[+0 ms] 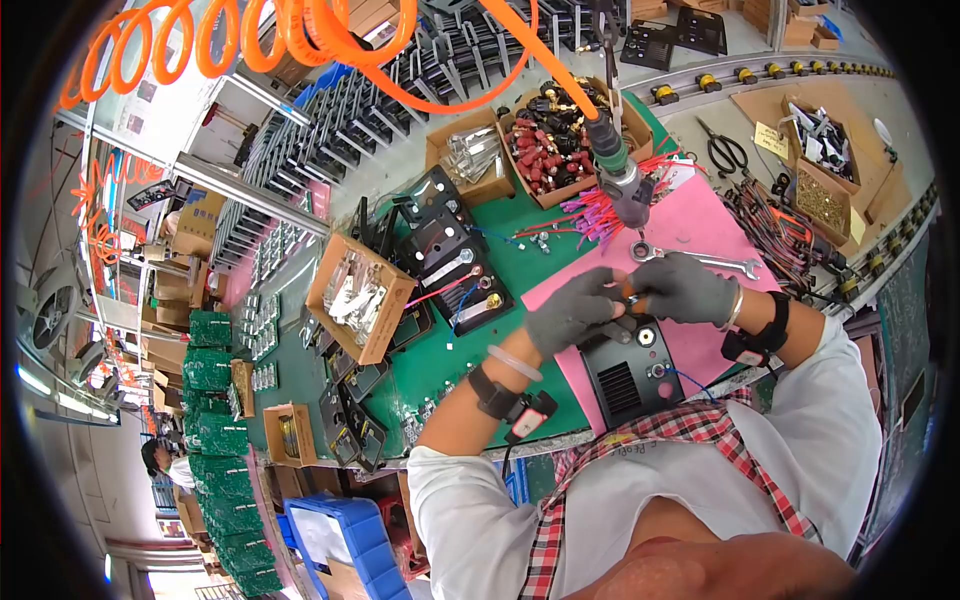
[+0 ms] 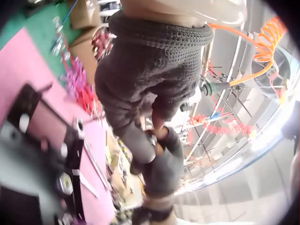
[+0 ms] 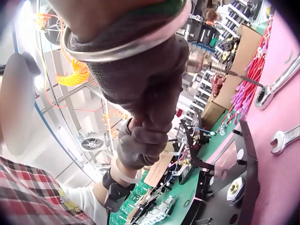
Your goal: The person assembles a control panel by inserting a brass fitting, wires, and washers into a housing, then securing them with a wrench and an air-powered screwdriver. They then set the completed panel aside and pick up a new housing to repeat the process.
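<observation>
Both hands wear dark grey gloves with bare fingertips and meet over a black slotted panel (image 1: 618,385) on a pink mat (image 1: 700,215). My left hand (image 1: 572,312) and my right hand (image 1: 692,290) pinch a small metal part (image 1: 631,298) between their fingertips; most of it is hidden and its kind cannot be told. In the left wrist view a glint of the small part (image 2: 153,138) shows between the fingers. A hex-shaped metal fitting (image 1: 647,337) sits in the panel, and a blue wire (image 1: 690,380) runs from its right side.
Just beyond the hands lies a wrench (image 1: 705,261), below a hanging power screwdriver (image 1: 622,185). Red and purple wires (image 1: 600,215) and a carton of red and black parts (image 1: 545,150) stand behind. At left are more black panels (image 1: 455,260) and a carton of metal pieces (image 1: 358,300).
</observation>
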`<state>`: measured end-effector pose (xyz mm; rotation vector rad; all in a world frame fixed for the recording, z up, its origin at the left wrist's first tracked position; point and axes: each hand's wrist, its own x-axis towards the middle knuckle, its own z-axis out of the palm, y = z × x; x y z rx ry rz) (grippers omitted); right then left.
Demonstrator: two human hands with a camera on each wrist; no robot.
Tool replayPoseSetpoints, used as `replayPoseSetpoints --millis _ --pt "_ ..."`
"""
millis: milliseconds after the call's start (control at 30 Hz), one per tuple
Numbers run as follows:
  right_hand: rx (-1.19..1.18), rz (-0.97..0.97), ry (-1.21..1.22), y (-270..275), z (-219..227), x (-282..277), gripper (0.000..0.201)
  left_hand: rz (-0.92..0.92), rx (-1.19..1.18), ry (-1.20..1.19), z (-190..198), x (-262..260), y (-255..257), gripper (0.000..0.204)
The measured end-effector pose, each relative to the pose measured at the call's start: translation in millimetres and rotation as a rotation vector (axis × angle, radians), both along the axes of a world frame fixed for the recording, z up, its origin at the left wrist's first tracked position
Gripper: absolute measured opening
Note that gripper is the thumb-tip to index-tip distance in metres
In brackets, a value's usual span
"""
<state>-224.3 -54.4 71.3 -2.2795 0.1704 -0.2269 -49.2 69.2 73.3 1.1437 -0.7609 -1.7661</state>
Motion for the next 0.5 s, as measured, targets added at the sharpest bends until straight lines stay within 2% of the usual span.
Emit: replayPoseSetpoints --millis 33,67,100,133,167,200,233,267,300,367,400,433,500 --pt "0.081 -0.062 -0.006 -3.6 2.3 -4.5 0.018 -0.011 -0.032 -0.055 7.8 6.8 -5.7 0.043" --pt "0.164 -0.125 -0.015 -6.5 5.2 -10.6 0.017 0.000 -0.091 -0.355 9.1 31.5 -17.7 0.035" --pt "0.246 -0.190 -0.027 -10.7 4.2 -16.8 0.016 0.063 -0.135 -0.898 1.1 61.9 -34.0 0.029" --pt "0.155 -0.234 -0.094 -19.1 -10.9 -24.0 0.012 0.132 -0.182 -1.443 -3.4 89.1 -51.9 0.025" --pt "0.412 -0.296 -0.035 -22.9 -16.3 -34.4 0.011 0.224 -0.023 -1.802 8.9 102.3 -67.9 0.020" --pt "0.667 -0.352 0.025 -24.1 -19.5 -44.8 0.009 0.159 0.130 -1.943 25.2 113.6 -81.7 0.021" --pt "0.758 -0.351 0.017 -23.3 -21.2 -54.8 0.008 0.203 0.201 -2.120 -1.1 154.5 -98.2 0.021" --pt "0.785 -0.383 0.025 -23.0 -33.4 -66.1 0.007 0.108 0.284 -2.194 -0.5 171.4 -109.4 0.023" --pt "0.829 -0.375 -0.012 -22.1 -51.2 -77.9 0.009 0.098 0.252 -2.262 -4.4 185.8 -117.9 0.022" --pt "1.000 -0.485 -0.038 -9.1 -60.9 -94.4 0.016 0.074 0.183 -2.394 -24.6 219.1 -137.6 0.022" --pt "1.055 -0.528 -0.008 -2.4 -67.3 -100.8 0.024 0.172 0.109 -2.443 -58.0 251.0 -152.8 0.022" --pt "1.059 -0.558 0.037 4.7 -64.3 -105.2 0.029 0.134 0.248 -2.419 -64.6 251.3 -157.2 0.023" --pt "1.076 -0.497 0.070 12.1 -85.0 -115.2 0.026 0.015 0.211 -2.697 -76.1 259.7 -158.7 0.024"
